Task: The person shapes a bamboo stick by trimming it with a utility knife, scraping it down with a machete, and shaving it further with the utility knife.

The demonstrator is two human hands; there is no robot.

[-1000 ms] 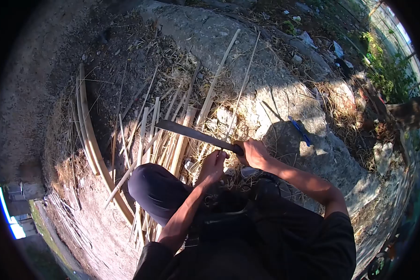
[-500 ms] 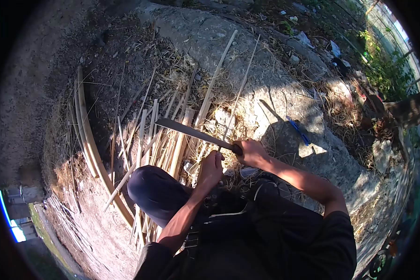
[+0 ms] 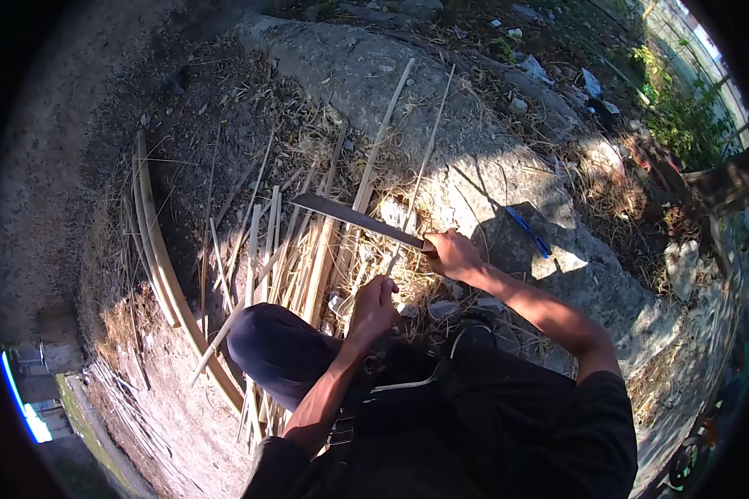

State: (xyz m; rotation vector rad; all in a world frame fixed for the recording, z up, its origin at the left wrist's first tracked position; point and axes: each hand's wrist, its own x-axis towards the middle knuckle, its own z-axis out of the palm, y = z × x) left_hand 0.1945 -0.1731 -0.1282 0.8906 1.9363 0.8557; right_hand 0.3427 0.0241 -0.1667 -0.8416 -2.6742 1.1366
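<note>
My right hand (image 3: 455, 254) is closed round the handle of a machete (image 3: 354, 218), whose long dark blade points left and crosses over a thin bamboo strip (image 3: 429, 150). Closer to my body, my left hand (image 3: 374, 306) grips the near end of that strip in its closed fingers. From there the strip runs away over the rock, its far end high in the view. Whether the blade touches the strip I cannot tell. My bent knee (image 3: 273, 345) is beside the left hand.
Several split bamboo pieces (image 3: 318, 274) lie left of my hands. Long curved bamboo lengths (image 3: 160, 249) rest farther left. A blue-handled tool (image 3: 531, 233) lies on the large grey rock (image 3: 508, 179) to the right. Dry shavings (image 3: 424, 287) and stones cover the ground near me.
My right hand and the machete have moved slightly away from my body, widening the gap to my left hand. The left hand has come slightly closer to me, still gripping the strip.
</note>
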